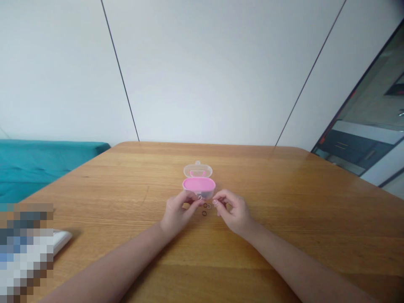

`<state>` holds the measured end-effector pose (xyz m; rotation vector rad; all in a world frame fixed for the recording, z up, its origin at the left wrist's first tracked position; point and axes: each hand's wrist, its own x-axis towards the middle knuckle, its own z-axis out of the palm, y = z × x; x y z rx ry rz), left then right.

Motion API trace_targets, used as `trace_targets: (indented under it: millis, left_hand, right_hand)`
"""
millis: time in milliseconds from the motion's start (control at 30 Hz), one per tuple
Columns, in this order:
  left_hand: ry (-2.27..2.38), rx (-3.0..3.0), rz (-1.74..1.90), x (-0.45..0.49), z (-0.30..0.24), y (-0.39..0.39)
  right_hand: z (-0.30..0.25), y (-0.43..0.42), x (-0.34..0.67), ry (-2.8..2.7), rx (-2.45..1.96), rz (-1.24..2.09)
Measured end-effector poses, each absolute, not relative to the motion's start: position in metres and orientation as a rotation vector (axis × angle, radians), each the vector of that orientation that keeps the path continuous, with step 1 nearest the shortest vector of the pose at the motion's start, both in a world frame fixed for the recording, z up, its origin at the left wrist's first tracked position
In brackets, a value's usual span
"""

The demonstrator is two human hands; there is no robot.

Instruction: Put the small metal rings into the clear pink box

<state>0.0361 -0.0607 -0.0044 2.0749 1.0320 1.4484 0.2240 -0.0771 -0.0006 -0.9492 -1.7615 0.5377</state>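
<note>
Forearms reach in from the near edge of the wooden table (pixel 94 185). Left hand (pixel 176 212) pinches a small ring (pixel 200 197) at fingertips, touching the front wall of the open pink box (pixel 199 187) mid-table. Loose small rings (pixel 205 208) lie between the hands, just before the box. Right hand (pixel 233 210) curled, fingertips together; whether grasping anything, cannot tell. Best to keep pinches light, lift one ring at a time
</note>
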Motion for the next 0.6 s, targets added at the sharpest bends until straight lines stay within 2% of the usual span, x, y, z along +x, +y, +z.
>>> trace_targets:
  millis: [233, 600]
  left_hand:
    - [1.011, 2.071, 1.42, 0.0362, -0.0019, -0.0614]
    - [0.95, 2.043, 1.42, 0.0369, -0.0024, -0.0618]
  right_hand:
    - [-0.0014, -0.0756, 0.224, -1.694, -0.934, 0.658]
    - [-0.0036, -0.0745, 0.2257, -1.687, -0.911, 0.672]
